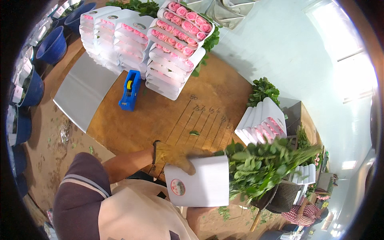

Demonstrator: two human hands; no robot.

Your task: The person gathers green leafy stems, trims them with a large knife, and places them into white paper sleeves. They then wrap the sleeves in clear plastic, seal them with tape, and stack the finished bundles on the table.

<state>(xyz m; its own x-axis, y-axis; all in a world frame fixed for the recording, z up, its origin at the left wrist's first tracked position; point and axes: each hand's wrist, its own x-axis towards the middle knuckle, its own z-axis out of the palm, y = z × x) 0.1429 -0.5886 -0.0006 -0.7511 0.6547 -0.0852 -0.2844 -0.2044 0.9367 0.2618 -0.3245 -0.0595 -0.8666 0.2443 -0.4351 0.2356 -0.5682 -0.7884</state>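
Observation:
A wrapped flower bundle (pixel 202 183) in white corrugated wrap with a round printed label is held in front of my torso. Its leafy green stems (pixel 258 168) stick out to the right. My left hand (pixel 177 154), in a yellowish work glove, grips the bundle's upper edge. The thumb lies over the wrap, and the fingers are blurred. From below, my right forearm (pixel 195 217) reaches behind the bundle, which hides my right hand. Past my left hand lies a brown wooden table (pixel 162 120) with ruled, numbered lines and a loose leaf (pixel 194 132).
Stacked pink rose bundles (pixel 177 39) stand at the table's far side, beside a blue tape dispenser (pixel 130 90) and a grey sheet (pixel 87 87). More bundles (pixel 264 123) lie at right. Blue buckets (pixel 52 45) line the left. Another person (pixel 304 213) is at lower right.

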